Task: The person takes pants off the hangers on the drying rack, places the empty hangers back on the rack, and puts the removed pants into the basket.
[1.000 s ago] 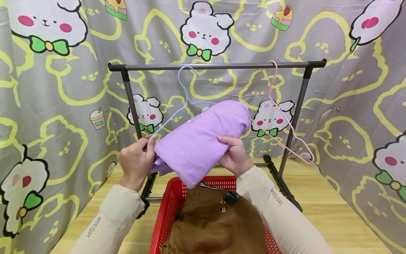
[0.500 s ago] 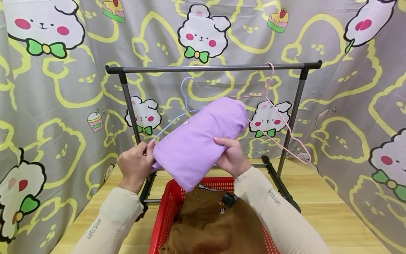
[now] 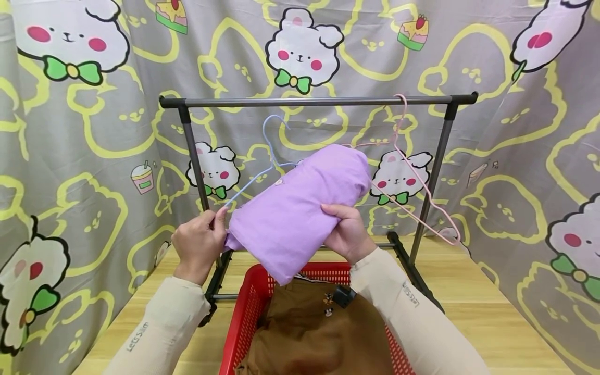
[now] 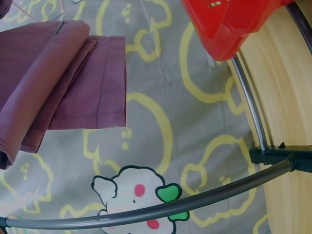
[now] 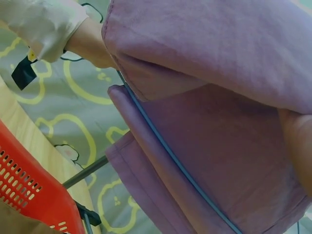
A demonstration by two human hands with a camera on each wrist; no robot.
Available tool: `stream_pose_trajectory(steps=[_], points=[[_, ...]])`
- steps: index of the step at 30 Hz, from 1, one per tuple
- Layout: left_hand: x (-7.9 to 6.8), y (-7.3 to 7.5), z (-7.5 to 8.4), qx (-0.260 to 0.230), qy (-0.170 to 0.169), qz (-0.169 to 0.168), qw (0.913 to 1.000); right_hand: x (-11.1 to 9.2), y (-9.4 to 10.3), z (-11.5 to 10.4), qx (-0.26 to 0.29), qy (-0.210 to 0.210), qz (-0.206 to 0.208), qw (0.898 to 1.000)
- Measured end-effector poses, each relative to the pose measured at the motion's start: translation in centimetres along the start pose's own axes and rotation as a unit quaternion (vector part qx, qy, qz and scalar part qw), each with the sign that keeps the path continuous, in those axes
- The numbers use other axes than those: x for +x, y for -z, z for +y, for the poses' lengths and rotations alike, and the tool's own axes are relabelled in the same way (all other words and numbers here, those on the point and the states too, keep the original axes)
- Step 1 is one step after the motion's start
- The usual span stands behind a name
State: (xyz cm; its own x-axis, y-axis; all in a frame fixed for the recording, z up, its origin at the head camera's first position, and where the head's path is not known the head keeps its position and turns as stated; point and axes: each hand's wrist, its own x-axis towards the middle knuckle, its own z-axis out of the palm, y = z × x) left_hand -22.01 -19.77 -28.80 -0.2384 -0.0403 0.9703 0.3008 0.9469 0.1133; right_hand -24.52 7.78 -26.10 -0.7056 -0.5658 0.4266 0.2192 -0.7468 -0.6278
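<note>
A folded purple garment [image 3: 300, 213] with a small button drapes over a light blue hanger [image 3: 255, 179] in the head view. My left hand [image 3: 198, 239] grips the hanger's left corner, thumb on top, beside the cloth. Under the garment's right part, my right hand [image 3: 348, 232] holds the fabric with the thumb on its upper face. In the right wrist view the hanger's blue bottom bar [image 5: 187, 175] runs across the purple cloth [image 5: 214, 131]. The left wrist view shows a hem [image 4: 90, 83] hanging down. The hanger's right corner is hidden by cloth.
A grey metal rack [image 3: 328, 101] stands behind, with a pink hanger [image 3: 428, 192] on its rail at the right. Below my hands, a red perforated basket [image 3: 248, 307] holds brown clothing [image 3: 314, 333]. A patterned curtain [image 3: 365, 47] surrounds the wooden table [image 3: 492, 317].
The blue hanger's hook has dropped from rail height to a little below the rail. Both hands keep their hold, almost in place.
</note>
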Motion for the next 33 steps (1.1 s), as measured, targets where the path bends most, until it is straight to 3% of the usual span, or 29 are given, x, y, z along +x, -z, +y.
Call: stream_pose_trajectory(steps=[17, 21, 25, 33], points=[[-0.4, -0.1, -0.5, 0.021, 0.004, -0.013, 0.9997, -0.1, 0.2, -0.3, 0.001, 0.005, 0.009, 1.0], [-0.5, -0.3, -0.5, 0.011, 0.003, -0.002, 0.9999, -0.1, 0.1, -0.4, 0.003, 0.007, 0.012, 1.0], [-1.0, -0.6, -0.6, 0.011, 0.0, -0.002, 0.9999, -0.2, -0.2, -0.8, 0.023, 0.029, 0.012, 0.999], [-1.4, -0.7, -1.0, 0.008, 0.028, -0.002, 0.9996, -0.5, -0.5, -1.4, 0.037, 0.043, 0.033, 0.998]])
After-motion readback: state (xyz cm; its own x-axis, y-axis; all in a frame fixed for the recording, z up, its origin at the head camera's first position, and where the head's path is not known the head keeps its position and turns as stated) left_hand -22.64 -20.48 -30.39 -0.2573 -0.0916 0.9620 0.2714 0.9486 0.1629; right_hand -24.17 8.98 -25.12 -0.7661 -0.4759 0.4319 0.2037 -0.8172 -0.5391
